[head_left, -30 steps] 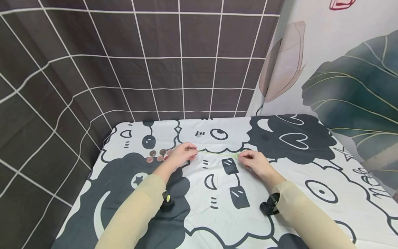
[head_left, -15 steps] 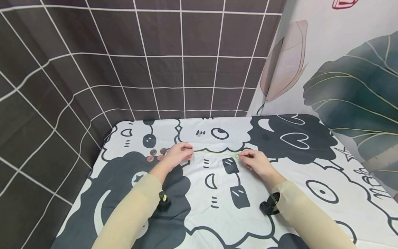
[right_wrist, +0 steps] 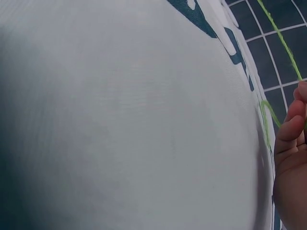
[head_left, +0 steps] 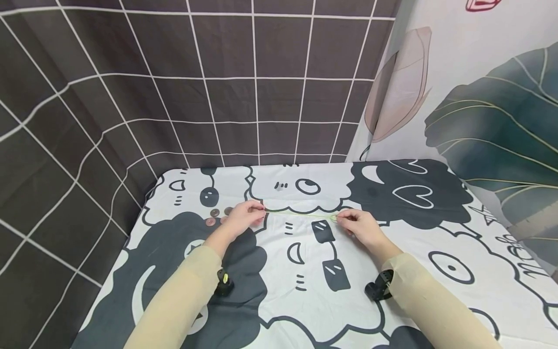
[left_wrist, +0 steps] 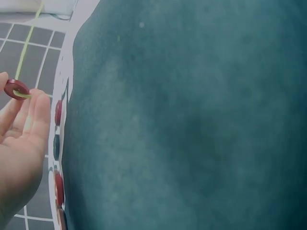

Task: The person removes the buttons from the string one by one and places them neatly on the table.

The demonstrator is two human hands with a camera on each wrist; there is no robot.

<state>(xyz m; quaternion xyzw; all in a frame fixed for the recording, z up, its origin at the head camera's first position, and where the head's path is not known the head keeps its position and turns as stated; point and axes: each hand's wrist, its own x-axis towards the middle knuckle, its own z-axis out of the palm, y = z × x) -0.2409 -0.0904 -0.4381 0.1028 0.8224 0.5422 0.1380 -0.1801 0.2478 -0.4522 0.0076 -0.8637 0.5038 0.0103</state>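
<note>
My left hand (head_left: 244,215) pinches a dark red button (left_wrist: 17,83) between thumb and fingertips, close over the table. A thin yellow-green string (head_left: 301,214) passes through the button and runs taut across to my right hand (head_left: 359,227). The fingertips of that right hand pinch the string. In the right wrist view a loose bend of the green string (right_wrist: 266,120) hangs beside the fingers. Several other buttons (head_left: 215,213), brown and reddish, lie on the cloth just left of my left hand, which partly covers the group.
A white and dark grey cartoon-print cloth (head_left: 279,300) covers the table. Behind and to the left hangs a dark curtain with white grid lines (head_left: 226,102). A leaf-print hanging (head_left: 488,116) borders the right side.
My left hand has moved left along the string, away from my right hand, lengthening the stretch between them and covering more of the loose buttons. The right hand stays almost still.
</note>
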